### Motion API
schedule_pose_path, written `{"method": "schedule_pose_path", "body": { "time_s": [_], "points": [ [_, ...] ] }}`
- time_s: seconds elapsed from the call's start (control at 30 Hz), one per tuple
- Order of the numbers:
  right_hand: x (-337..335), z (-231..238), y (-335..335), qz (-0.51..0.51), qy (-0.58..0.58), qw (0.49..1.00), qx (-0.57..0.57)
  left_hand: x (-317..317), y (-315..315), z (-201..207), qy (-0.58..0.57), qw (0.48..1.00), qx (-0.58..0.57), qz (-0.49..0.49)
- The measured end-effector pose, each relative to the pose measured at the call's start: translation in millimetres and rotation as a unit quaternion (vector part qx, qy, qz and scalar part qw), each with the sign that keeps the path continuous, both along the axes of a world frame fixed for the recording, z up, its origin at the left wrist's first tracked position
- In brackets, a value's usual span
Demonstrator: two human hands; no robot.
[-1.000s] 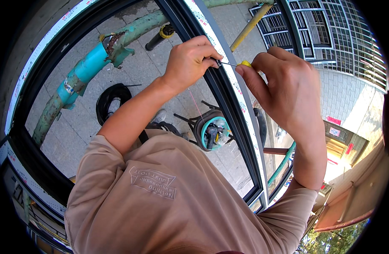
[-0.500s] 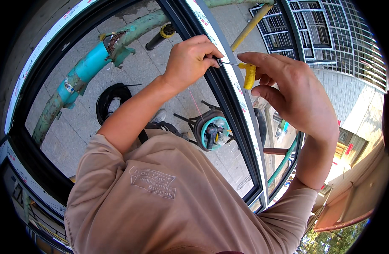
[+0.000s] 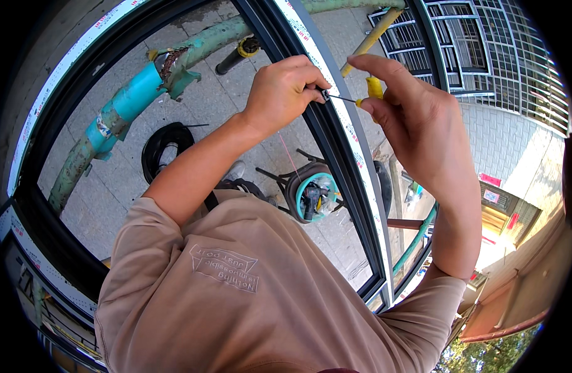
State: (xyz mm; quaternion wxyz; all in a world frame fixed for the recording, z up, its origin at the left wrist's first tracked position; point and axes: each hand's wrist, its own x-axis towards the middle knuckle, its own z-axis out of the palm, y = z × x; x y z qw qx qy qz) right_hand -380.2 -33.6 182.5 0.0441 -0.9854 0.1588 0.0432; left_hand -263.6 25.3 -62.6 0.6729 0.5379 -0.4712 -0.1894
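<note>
My left hand (image 3: 279,93) pinches a small black fitting (image 3: 325,95) between thumb and fingertips, against a black window frame bar (image 3: 335,155) edged with white protective film. On the other side of the bar, my right hand (image 3: 423,121) has a yellow T-handled screwdriver (image 3: 375,88) between its thumb and curled fingers, while the index finger sticks out past the handle. The thin dark shaft reaches from the handle to the fitting. My left fingers cover part of the fitting, and the tip's seat in it is too small to make out.
Below the frame stands a stool with a turquoise bucket (image 3: 306,193) holding a power tool and other items. A peeling green and turquoise pipe (image 3: 133,93) curves across the upper left. A black coil (image 3: 150,152) lies near my feet. Barred windows (image 3: 516,56) are at the right.
The yellow handle has turned about its shaft, its crossbar swinging upward. My right thumb has risen to the handle and the wrist has shifted left. My left hand stays nearly in place.
</note>
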Motion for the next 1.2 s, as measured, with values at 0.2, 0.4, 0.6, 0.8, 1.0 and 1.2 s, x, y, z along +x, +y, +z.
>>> {"method": "schedule_pose_path", "body": {
  "time_s": [0.2,0.4,0.6,0.8,1.0,1.2],
  "points": [
    [-3,13,-5,0.039,0.057,0.997,-0.039,-1,0,-4,-0.018,1.000,0.002,0.013],
    [3,-1,4,-0.044,0.091,0.990,-0.099,0,0,-2,-0.027,0.999,-0.009,0.017],
    [4,5,5,-0.045,0.049,0.997,0.027,2,-2,-3,-0.022,1.000,-0.008,0.010],
    [-1,15,-13,0.055,0.063,0.992,0.099,5,-1,0,-0.025,1.000,0.003,-0.006],
    [0,18,-22,0.046,0.100,0.981,0.160,7,-2,-1,-0.015,1.000,0.000,-0.020],
    [-1,7,-18,0.009,0.036,0.991,0.125,7,-2,-1,-0.015,1.000,0.002,-0.022]
  ]
}}
